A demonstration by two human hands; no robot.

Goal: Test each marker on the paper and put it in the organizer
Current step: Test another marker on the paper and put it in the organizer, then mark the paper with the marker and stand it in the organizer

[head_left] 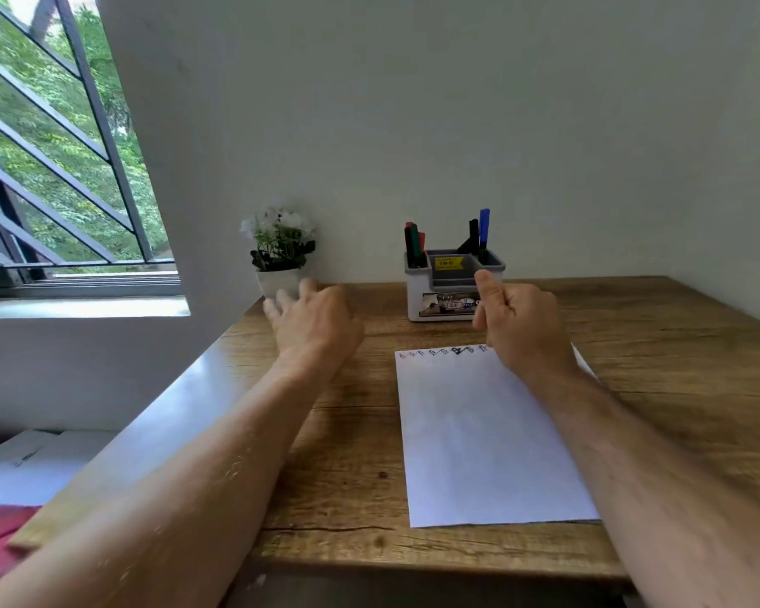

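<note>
Both hands hang in the air above the desk [632, 344], holding nothing. Left hand [314, 320] is spread, back up, its fingers loose and blurred, reaching toward the flower pot [277, 280] at the back left of the desk; whether the fingertips touch the pot cannot be told. Right hand [521, 322] is loosely curled with the thumb raised, and it sits just in front of the organizer [439, 300], covering its right front corner from view

Paper [479, 432] lies flat on the desk under the right forearm, its long side running away from the person. Along its far edge runs a row of small marker scribbles [444, 351], pale at the left and black near the middle

Organizer stands at the back of the desk near the wall, white below with a grey top and a yellow sticker [447, 262] in the middle tray. Its left compartment holds red and green markers [414, 243] standing upright. Its right compartment holds a blue marker [484, 228] and a black marker [473, 234], also upright. No marker lies on the desk or the paper

A barred window [62, 168] with green trees behind it is at the left
</note>
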